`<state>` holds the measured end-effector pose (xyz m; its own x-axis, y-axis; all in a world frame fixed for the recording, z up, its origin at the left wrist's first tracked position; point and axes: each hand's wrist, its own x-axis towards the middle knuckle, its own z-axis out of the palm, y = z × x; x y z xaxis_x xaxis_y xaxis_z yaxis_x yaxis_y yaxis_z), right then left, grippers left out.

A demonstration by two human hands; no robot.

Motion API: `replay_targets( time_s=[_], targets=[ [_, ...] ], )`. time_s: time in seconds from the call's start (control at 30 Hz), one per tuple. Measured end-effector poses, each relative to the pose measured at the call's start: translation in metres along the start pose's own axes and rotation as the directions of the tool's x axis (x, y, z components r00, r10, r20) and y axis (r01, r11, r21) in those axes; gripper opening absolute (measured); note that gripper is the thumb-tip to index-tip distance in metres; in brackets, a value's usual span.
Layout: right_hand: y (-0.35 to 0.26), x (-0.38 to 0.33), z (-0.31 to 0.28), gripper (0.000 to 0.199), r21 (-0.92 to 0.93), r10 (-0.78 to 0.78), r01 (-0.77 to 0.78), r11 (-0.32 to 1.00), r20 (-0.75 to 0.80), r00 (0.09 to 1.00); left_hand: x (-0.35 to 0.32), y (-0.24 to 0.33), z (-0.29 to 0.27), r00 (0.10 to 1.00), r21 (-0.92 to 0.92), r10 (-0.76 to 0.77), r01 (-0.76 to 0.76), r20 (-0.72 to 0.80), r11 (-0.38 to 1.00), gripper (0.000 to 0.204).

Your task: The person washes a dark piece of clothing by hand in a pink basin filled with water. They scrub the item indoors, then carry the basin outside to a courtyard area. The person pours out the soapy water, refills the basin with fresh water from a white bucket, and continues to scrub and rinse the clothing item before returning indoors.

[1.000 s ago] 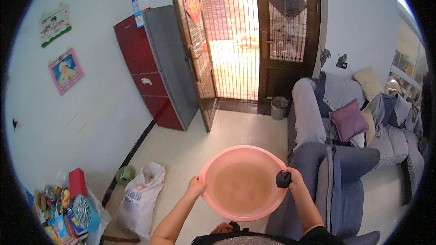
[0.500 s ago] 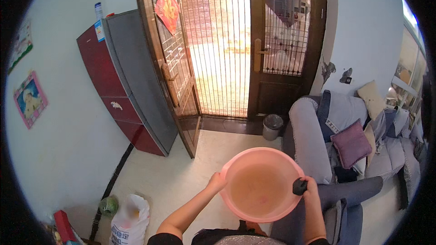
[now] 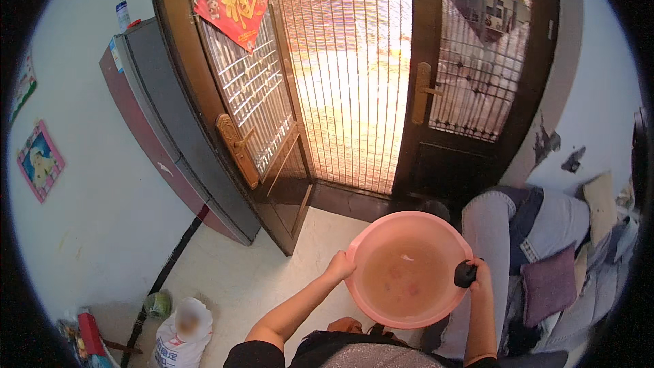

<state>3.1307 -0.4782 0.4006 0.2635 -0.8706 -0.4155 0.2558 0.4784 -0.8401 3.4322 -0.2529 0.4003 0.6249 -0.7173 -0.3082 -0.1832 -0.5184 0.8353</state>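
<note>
A round pink plastic basin (image 3: 409,223), part-filled with murky brownish water (image 3: 402,279), hangs in front of my body above the floor. My left hand (image 3: 340,267) is closed on its left rim. At the right rim, my right hand (image 3: 481,277) grips the basin too, together with a small black lump (image 3: 464,274) pressed against the inner wall. What that lump is made of I cannot make out. A few pale and reddish spots show in the water. Most of my fingers are hidden behind the rim.
Ahead, a dark door leaf (image 3: 286,184) stands ajar, with a slatted curtain (image 3: 347,95) in the doorway. A fridge (image 3: 170,123) stands left, a grey sofa (image 3: 487,232) right. A white sack (image 3: 180,344) and green melon (image 3: 158,304) sit on the floor at lower left.
The doorway now appears larger and closer as I move toward it with the basin. Both hands keep their hold; the bin by the door is now mostly hidden behind the basin.
</note>
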Motion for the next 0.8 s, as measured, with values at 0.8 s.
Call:
replay_targets(
  time_s=[0.8],
  targets=[
    [-0.056, 0.463, 0.443, 0.004, -0.123, 0.146, -0.112, 0.986, 0.316, 0.937, 0.506, 0.054, -0.176, 0.893, -0.1, -0.061, 0.018, -0.446, 0.995, 0.026]
  ],
)
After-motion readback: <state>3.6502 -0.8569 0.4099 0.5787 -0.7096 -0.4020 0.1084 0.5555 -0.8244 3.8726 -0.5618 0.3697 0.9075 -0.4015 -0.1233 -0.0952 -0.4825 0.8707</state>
